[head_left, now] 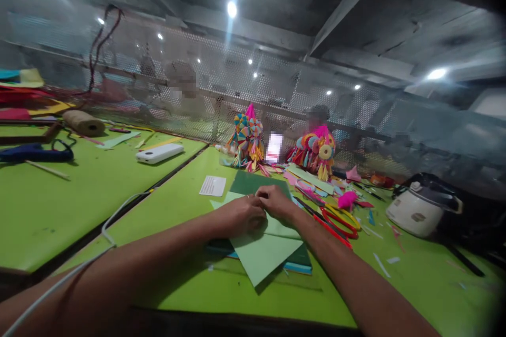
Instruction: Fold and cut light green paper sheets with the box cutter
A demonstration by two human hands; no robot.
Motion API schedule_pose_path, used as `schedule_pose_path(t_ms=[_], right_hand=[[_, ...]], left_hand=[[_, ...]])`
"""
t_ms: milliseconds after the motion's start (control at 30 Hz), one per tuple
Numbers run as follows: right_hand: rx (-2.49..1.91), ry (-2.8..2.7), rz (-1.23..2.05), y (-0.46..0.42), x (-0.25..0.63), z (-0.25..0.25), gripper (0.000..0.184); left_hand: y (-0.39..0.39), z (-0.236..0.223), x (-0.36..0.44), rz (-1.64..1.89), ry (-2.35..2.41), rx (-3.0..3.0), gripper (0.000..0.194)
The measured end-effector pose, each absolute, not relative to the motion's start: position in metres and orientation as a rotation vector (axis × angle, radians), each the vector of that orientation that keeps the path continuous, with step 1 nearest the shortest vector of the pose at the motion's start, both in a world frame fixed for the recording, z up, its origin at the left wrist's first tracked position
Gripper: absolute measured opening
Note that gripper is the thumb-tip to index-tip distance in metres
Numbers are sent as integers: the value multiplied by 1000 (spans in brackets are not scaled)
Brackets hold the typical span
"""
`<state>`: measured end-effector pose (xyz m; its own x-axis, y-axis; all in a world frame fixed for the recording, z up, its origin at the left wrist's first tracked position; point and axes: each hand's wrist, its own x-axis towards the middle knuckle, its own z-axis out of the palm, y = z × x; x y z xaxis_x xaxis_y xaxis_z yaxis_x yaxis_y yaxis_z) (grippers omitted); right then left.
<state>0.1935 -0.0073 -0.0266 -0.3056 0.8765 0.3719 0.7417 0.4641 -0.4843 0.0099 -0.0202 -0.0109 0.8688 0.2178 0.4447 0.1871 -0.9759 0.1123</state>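
My left hand (245,217) and my right hand (275,203) meet over a sheet of light green paper (265,257). Fingers of both hands are closed in a pinch at the paper, their tips together; the exact spot they grip is hidden behind the knuckles. One corner of the sheet points toward me, and a folded layer shows beside my right wrist. Under it lies a dark green sheet or board (259,183), with blue-edged layers (297,267) showing at the near right. A small printed white card (212,186) lies to the left.
Right of my hands are red-handled scissors (336,229), yellow-handled scissors (350,217) and paper scraps. Colourful paper ornaments (250,134) stand at the back. A white cooker-like appliance (417,213) stands right. On the left are a white power bank (160,153), twine (84,123) and a white cable (106,227).
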Motion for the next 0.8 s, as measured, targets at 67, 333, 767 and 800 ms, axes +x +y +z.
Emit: schedule_pose_path(t_ms=[67,333,767,800], right_hand=[[-1334,-2120,259,-10,195,-30,10],[-1308,-2277,-78,-15,195,-31,7],[-1197,-2424,-46,-131,182,-5,22],[-1240,-2418,-44,-137,179,-9,25]], left_hand=[[-24,-13,10,702,302,2949,14],[-27,-16,9,736,303,2784,18],[-9,-25,9,684,393,2721,16],[-9,-25,10,681,391,2710,16]])
